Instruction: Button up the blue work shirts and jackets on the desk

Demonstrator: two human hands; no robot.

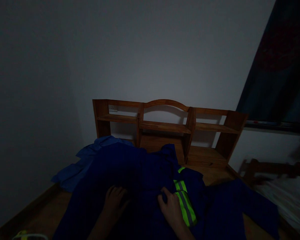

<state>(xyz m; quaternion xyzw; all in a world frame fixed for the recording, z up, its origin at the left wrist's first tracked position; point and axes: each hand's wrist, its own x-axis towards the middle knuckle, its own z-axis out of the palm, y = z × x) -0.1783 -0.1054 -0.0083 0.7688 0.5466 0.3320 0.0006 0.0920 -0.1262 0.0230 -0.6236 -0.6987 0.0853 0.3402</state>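
A dark blue work garment (150, 176) lies spread out beneath both my hands. Its sleeve carries yellow-green and grey reflective bands (186, 206). My left hand (115, 200) rests on the fabric left of centre, fingers loosely bent and thumb apart. Just left of the bands is my right hand (171, 205), its fingers curved down against the cloth with a gap between thumb and forefinger. Dim light hides most folds, and I cannot make out fabric pinched in either hand. A lighter blue cloth (77, 171) sticks out behind the garment at the left.
A wooden shelf unit (165, 126) with an arched top stands against the pale wall (150, 50) behind the garment. More dark blue cloth (240, 203) stretches to the right. Beyond it are a wooden rail (275, 168) and pale bedding (290, 196). A dark curtain (282, 66) hangs at upper right.
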